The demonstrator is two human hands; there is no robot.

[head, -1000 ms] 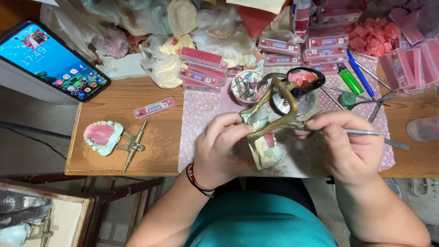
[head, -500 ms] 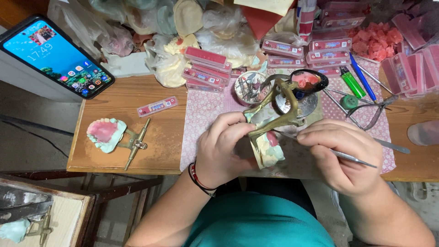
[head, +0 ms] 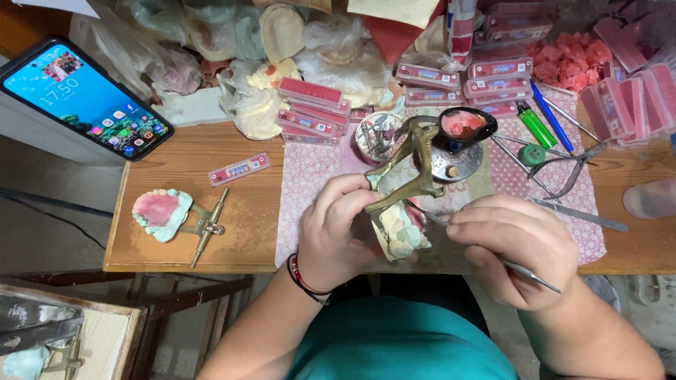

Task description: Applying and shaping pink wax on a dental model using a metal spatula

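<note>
Teal shirt (head: 401, 345); bare forearms; red-and-black bracelet (head: 304, 280) on left wrist.

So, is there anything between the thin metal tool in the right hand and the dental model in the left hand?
Nothing visible. The right hand holds the thin metal tool, and its tip already reaches the dental model that the left hand holds.

A smartphone (head: 84, 98), green lighter (head: 536, 124) and pliers (head: 574, 169) lie about.
</note>
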